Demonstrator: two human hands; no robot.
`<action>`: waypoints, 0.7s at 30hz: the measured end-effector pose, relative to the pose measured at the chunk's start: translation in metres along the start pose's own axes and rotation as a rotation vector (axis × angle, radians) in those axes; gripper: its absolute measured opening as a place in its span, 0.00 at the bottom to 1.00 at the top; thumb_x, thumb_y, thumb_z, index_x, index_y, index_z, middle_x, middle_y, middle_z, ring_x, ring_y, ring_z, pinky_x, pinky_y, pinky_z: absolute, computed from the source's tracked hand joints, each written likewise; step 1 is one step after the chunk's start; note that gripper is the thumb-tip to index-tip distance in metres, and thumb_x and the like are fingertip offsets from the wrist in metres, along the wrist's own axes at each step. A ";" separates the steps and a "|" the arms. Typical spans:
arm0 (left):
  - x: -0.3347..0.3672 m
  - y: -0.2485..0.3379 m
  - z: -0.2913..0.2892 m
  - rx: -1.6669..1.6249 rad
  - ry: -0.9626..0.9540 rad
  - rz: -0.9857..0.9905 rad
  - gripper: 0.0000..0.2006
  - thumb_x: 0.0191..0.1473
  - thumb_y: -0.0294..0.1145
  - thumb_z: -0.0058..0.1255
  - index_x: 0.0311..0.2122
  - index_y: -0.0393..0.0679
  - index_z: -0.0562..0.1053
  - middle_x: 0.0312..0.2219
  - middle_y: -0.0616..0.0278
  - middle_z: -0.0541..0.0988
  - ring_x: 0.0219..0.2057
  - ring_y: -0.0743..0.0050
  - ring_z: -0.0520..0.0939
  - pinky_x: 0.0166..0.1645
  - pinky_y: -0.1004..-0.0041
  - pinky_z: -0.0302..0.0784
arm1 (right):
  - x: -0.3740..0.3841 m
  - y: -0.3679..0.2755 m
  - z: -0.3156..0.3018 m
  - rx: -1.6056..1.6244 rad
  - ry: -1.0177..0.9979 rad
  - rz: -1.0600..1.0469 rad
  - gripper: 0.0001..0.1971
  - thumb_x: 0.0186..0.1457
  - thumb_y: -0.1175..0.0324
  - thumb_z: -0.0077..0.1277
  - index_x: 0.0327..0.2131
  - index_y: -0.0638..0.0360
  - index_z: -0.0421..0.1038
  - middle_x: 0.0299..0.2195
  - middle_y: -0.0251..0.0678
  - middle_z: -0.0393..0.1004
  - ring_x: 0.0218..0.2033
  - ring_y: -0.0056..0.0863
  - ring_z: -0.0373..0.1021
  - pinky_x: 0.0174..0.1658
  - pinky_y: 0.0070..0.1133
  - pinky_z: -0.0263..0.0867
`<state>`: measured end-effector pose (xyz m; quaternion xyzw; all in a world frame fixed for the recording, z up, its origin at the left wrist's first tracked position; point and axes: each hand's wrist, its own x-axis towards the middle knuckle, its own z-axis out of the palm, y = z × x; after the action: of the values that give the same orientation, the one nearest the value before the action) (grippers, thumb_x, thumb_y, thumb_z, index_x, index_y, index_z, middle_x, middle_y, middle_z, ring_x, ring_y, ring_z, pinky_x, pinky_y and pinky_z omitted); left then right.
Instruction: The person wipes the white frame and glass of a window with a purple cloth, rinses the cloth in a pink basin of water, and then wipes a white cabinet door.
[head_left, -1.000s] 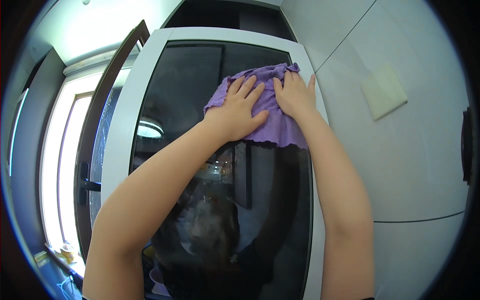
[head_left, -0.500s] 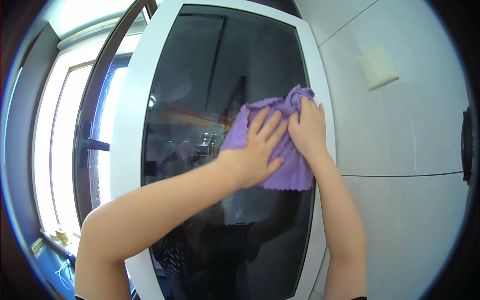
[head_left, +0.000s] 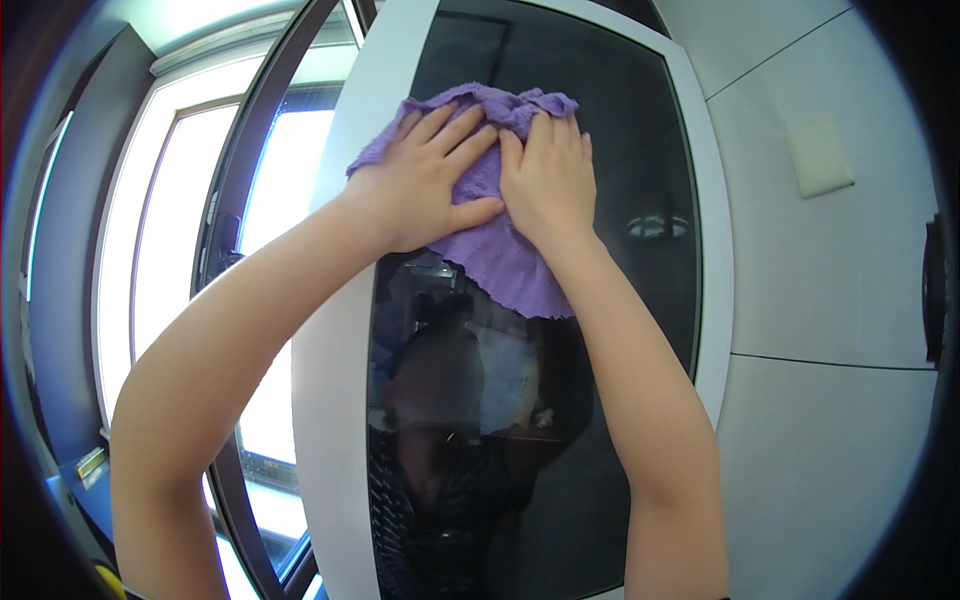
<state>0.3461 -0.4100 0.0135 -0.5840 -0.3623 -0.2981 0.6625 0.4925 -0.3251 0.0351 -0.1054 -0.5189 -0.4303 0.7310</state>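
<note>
A purple cloth with a jagged lower edge lies against the upper part of a dark, glossy glass panel. My left hand presses flat on the cloth near the panel's left side, fingers spread and thumb pointing right. Beside it, my right hand bends its fingers over the bunched top of the cloth; the fingertips are partly lost in its folds. The cloth's left corner overlaps the white frame around the glass. A dim reflection of a person shows lower in the panel.
On the left stands an open window sash with a dark frame, bright light behind it. A pale square plate sits on the light tiled wall at right. A dark object juts in at the far right edge.
Both hands and the cloth have moved up and to the left across the glass, from its right edge to its upper left. The view has shifted, so the panel sits further right.
</note>
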 end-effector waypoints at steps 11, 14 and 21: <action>-0.141 0.052 -0.043 -0.204 -0.195 -0.035 0.36 0.51 0.54 0.49 0.57 0.36 0.63 0.59 0.41 0.60 0.63 0.44 0.56 0.67 0.48 0.42 | -0.108 -0.077 -0.074 0.237 -0.356 -0.179 0.24 0.52 0.65 0.48 0.50 0.73 0.63 0.52 0.59 0.63 0.57 0.54 0.57 0.61 0.44 0.50; -0.164 0.055 -0.050 -0.300 -0.249 -0.019 0.35 0.51 0.54 0.49 0.57 0.35 0.63 0.59 0.40 0.60 0.63 0.44 0.57 0.67 0.49 0.41 | -0.124 -0.089 -0.092 0.255 -0.452 -0.160 0.26 0.51 0.63 0.49 0.50 0.73 0.63 0.52 0.60 0.63 0.57 0.55 0.58 0.61 0.44 0.50; -0.124 -0.004 -0.048 -0.211 -0.108 -0.033 0.29 0.49 0.42 0.43 0.54 0.32 0.63 0.59 0.43 0.60 0.63 0.44 0.55 0.67 0.51 0.44 | -0.079 -0.101 -0.036 0.173 -0.276 -0.191 0.27 0.53 0.62 0.47 0.52 0.73 0.61 0.52 0.60 0.62 0.57 0.53 0.58 0.62 0.42 0.49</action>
<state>0.2802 -0.4615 -0.0896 -0.6596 -0.3738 -0.3135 0.5718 0.4350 -0.3668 -0.0770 -0.0505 -0.6570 -0.4328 0.6152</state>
